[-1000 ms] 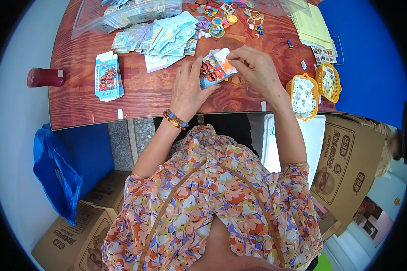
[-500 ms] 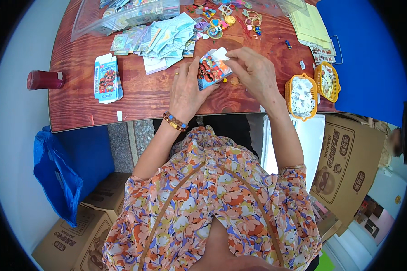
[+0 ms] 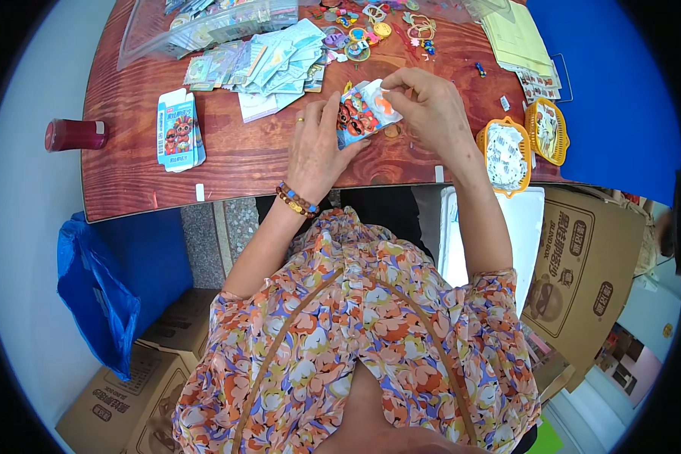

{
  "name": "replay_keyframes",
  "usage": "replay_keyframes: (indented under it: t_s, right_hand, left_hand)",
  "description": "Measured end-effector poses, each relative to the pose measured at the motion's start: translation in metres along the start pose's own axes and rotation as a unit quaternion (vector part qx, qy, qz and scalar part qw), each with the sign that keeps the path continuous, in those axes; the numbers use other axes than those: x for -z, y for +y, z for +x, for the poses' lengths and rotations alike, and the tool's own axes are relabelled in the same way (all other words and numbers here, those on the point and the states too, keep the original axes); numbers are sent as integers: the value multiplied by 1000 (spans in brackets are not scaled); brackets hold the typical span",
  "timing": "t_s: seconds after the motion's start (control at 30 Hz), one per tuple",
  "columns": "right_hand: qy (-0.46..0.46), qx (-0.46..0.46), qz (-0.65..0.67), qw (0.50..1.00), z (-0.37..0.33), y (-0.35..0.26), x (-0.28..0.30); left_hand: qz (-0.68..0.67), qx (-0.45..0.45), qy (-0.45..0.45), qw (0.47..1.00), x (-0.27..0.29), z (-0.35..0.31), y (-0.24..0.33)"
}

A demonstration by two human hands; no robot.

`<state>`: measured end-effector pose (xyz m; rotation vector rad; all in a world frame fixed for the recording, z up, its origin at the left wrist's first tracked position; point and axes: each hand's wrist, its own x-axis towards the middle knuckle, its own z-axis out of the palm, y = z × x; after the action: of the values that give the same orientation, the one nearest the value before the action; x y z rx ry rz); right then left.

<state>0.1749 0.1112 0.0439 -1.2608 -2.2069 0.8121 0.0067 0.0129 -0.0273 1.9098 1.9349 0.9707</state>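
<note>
My left hand [image 3: 319, 151] is closed round a small printed carton [image 3: 356, 121], blue with red cartoon figures, just above the table's near half. At the carton's right end my right hand [image 3: 430, 110] pinches a white and orange piece [image 3: 384, 104] between thumb and fingers. Whether that piece is a packet going through the opening or part of the carton, I cannot tell. Left of my hands lies a stack of flattened cartons [image 3: 180, 136] in the same print. Beyond the left hand, light-blue cards [image 3: 284, 60] spread in a loose pile.
A clear plastic bin [image 3: 147, 45] full of cards stands at the far left, with small trinkets [image 3: 356, 49] beside the pile. Two yellow baskets [image 3: 505, 189] [image 3: 564, 144] hold small packets at the right. A dark red cylinder [image 3: 76, 135] projects past the table's left edge.
Both hands have shifted slightly right with the carton. The white and orange piece now shows more plainly at the carton's right end, beside my right fingertips.
</note>
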Motion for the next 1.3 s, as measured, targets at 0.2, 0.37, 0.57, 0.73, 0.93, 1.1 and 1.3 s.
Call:
replay_keyframes:
  t_s: [0.2,0.37,0.57,0.73,0.93,1.1,1.3]
  right_hand:
    - [-47,-56,68,995,1,1,0]
    - [-29,-32,70,997,2,4,0]
    - [-18,5,-63,998,-5,-3,-8]
    - [28,85,-79,993,-9,-1,-12]
    - [5,136,-41,990,-23,13,-17]
    - [236,116,32,964,-40,12,-13]
    - [248,132,-15,960,-55,8,-53]
  left_hand:
    - [-12,-12,5,1000,0,1,2]
    - [-40,-5,3,999,-2,0,0]
    - [-43,0,8,999,-3,1,1]
    - [-40,-1,21,999,-5,1,1]
    - [-72,2,34,997,-10,3,-2]
    - [-89,21,64,994,-9,5,3]
    - [-61,-10,98,993,-18,7,7]
